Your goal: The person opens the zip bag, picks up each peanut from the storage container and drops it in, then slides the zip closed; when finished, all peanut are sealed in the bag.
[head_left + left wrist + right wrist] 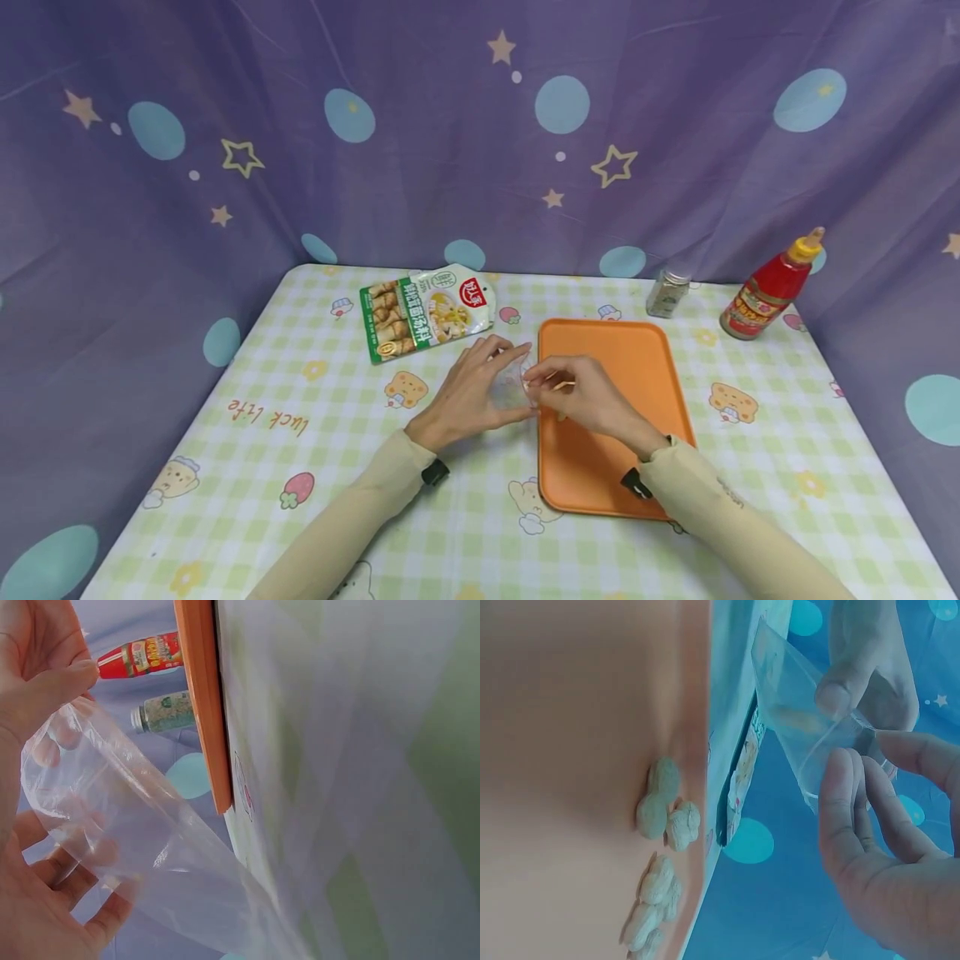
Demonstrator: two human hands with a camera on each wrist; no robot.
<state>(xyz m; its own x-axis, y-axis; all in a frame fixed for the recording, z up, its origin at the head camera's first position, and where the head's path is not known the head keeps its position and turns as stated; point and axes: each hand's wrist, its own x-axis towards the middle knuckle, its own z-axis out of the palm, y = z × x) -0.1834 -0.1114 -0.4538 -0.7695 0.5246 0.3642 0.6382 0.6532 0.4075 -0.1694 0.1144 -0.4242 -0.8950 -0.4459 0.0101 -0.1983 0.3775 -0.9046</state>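
Observation:
A clear plastic bag (pixel 172 847) hangs between my two hands near the tray's left edge. My left hand (pixel 471 392) holds it, with the thumb near the mouth and the fingers spread behind the film. At the bag's mouth, my right hand (pixel 577 392) pinches the edge with its fingertips. Inside or behind the film, a pale elongated shape shows faintly in the right wrist view. Several peanuts (pixel 658 796) lie along the edge of the orange tray (pixel 611 475), below my right hand.
A green and white food packet (pixel 431 312) lies at the back left. Behind the tray stands a small shaker jar (pixel 667 293), and farther right a red sauce bottle (pixel 768 292) with a yellow cap. A checked cloth (pixel 360 467) covers the table, with a purple curtain behind.

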